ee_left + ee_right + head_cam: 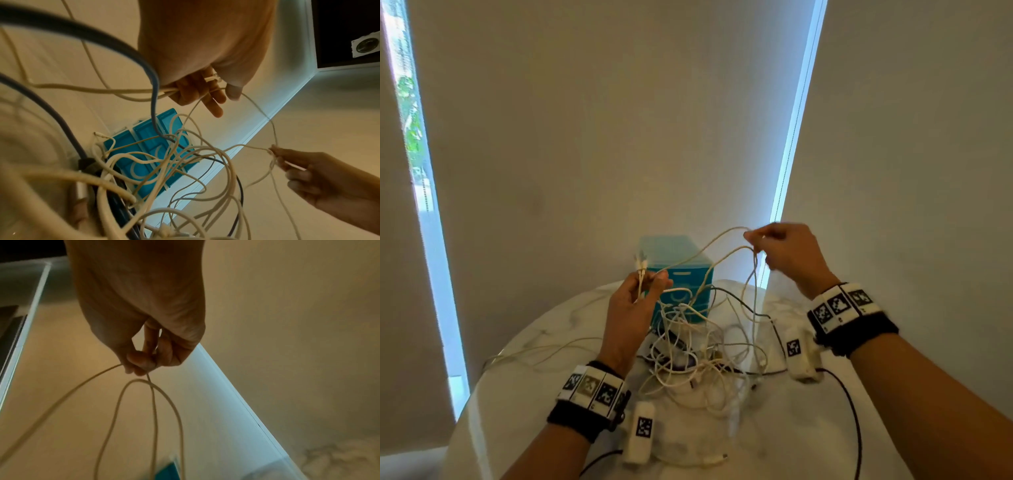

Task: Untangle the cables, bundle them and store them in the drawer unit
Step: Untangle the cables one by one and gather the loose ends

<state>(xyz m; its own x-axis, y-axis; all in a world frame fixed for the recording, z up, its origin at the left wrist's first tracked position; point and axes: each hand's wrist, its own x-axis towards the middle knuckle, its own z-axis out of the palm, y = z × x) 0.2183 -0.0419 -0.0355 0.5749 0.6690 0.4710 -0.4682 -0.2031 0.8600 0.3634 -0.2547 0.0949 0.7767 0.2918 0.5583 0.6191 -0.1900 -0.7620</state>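
A tangle of white and dark cables (698, 356) lies heaped on the round white table (524, 394), in front of a teal drawer unit (681, 277). My left hand (643, 291) is raised above the heap and pinches the plug ends of a thin white cable (709, 246) between thumb and fingers. My right hand (760, 240) is higher and to the right, pinching the same white cable's loops, which hang down into the heap. In the left wrist view the left hand (207, 91) holds the white plugs; the drawer unit (148, 155) shows behind the cables. The right hand (144, 365) pinches strands (115, 410).
The drawer unit stands at the table's far edge against beige roller blinds (602, 120). A loose white cable (541, 353) trails left across the table, and another plug end (709, 459) lies near the front edge. Black leads (849, 411) run from my wrist cameras.
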